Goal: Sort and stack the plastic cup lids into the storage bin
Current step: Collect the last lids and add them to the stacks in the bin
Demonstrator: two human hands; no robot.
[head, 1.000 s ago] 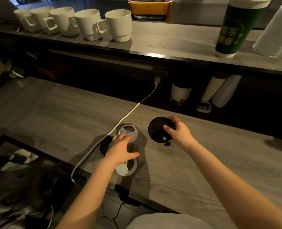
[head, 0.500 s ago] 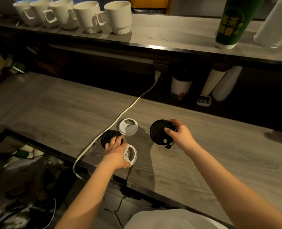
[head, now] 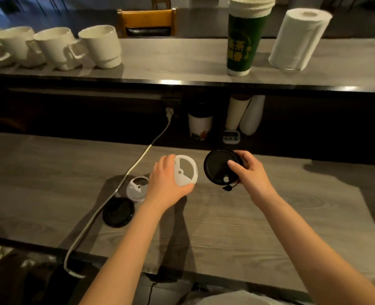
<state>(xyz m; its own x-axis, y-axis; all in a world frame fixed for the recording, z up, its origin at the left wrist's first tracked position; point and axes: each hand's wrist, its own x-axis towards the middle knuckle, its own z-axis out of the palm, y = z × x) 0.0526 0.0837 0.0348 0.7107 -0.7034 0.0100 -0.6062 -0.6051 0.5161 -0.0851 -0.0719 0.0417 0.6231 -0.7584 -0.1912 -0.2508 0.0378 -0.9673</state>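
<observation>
Gripping a white lid [head: 185, 170] in the left hand [head: 167, 183] and a black lid [head: 217, 167] in the right hand [head: 249, 170], fingers curled round each, above the table [head: 237, 227] with two more lids lying by a cable

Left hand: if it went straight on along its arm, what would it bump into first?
Probably the dark-lidded paper cup under the raised counter. The left hand, gripping a white lid, would pass just left of the black lid held by the right hand. Depth is hard to judge.
</observation>
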